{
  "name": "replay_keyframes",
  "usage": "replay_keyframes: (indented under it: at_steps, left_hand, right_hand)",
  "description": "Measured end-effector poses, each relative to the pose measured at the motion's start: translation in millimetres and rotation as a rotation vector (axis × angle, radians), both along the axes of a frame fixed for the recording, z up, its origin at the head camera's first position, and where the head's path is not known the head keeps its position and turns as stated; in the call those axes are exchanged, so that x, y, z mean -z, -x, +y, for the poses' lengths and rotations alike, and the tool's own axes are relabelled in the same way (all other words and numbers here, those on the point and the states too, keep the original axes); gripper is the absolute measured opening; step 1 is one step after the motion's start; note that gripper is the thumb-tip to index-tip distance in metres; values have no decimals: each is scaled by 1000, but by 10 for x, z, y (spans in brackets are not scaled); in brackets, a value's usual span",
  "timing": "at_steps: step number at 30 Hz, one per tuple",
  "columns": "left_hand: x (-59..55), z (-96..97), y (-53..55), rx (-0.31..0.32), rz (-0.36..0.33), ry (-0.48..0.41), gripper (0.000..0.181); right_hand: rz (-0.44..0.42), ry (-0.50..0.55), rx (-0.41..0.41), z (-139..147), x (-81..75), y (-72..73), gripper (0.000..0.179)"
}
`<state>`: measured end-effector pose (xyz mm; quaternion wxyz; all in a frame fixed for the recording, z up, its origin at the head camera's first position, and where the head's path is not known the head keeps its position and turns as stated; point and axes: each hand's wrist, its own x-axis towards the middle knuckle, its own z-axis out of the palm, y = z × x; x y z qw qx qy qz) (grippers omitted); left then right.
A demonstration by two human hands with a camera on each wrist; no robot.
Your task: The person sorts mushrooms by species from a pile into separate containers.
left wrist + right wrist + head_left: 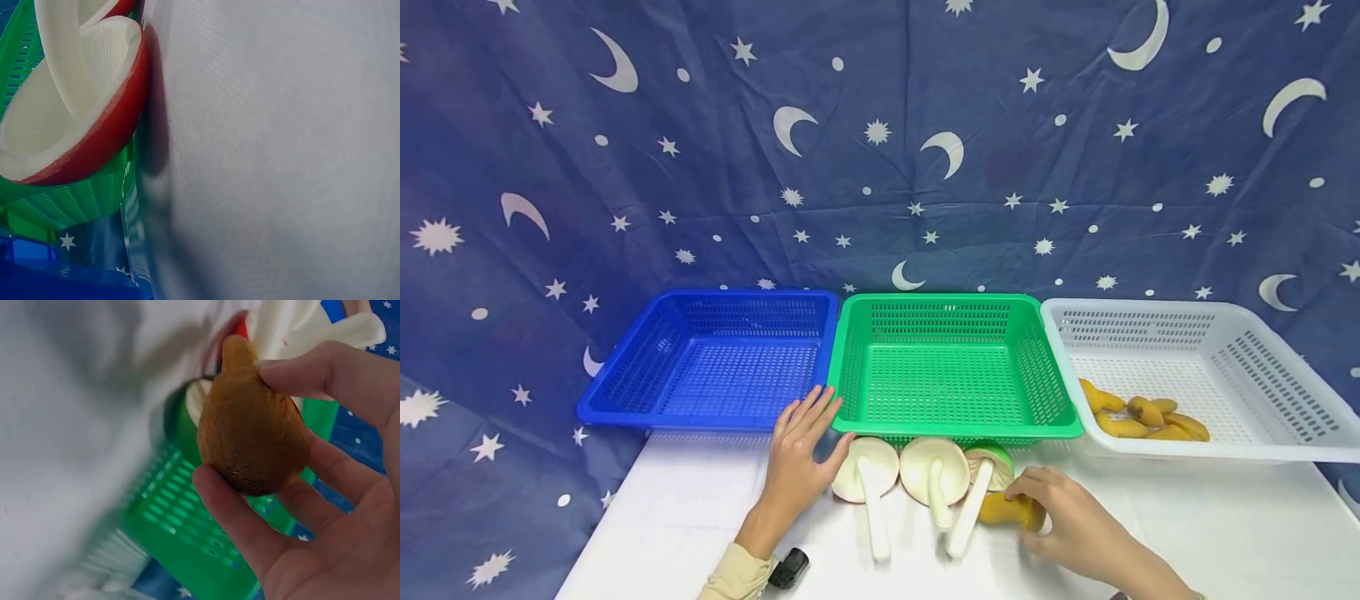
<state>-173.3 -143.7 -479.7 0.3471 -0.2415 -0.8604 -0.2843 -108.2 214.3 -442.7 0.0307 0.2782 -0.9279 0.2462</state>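
Note:
My right hand (1071, 525) grips a yellow-brown, bulb-shaped piece (253, 431) with a short stub, thumb on one side and fingertips on the other. Just left of it lies a green-capped mushroom (976, 508) with a long white stem. Two red-capped mushrooms (935, 475) lie further left, gills up, before the green basket (951, 431). My left hand (797, 467) has its fingers extended near the corners of the blue and green baskets, its thumb beside the leftmost mushroom (867, 483). That mushroom's red cap (106, 137) shows in the left wrist view.
A blue basket (700, 419) stands left of the green one, both with bare bottoms. The white basket (1225, 451) on the right holds several yellow-brown pieces (1138, 421). A star-and-moon cloth (880, 192) hangs behind. White cloth (655, 517) covers the table.

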Motion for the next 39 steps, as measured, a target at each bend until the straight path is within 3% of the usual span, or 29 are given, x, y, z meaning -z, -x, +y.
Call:
replay_keyframes:
  at_steps: [5, 14, 21, 27, 36, 39]
  left_hand:
    - [-10, 0, -11, 0, -8, 0, 49]
    - [-11, -18, -7, -7, 0, -1, 49]
    - [3, -24, 5, -7, -5, 3, 49]
    - [0, -20, 13, -5, -1, 4, 49]
    - [19, -2, 8, -5, 5, -3, 50]
    - [15, 5, -1, -4, 11, -7, 50]
  right_hand:
    - [-16, 6, -11, 68, -148, -26, 36]
    - [35, 58, -17, 228, -384, -41, 41]
    - [16, 32, 86, 378, -577, -16, 44]
    - [147, 60, 68, 491, -622, 19, 50]
    - [152, 57, 98, 686, -678, 94, 52]
    - [198, 69, 76, 765, -698, 137, 54]
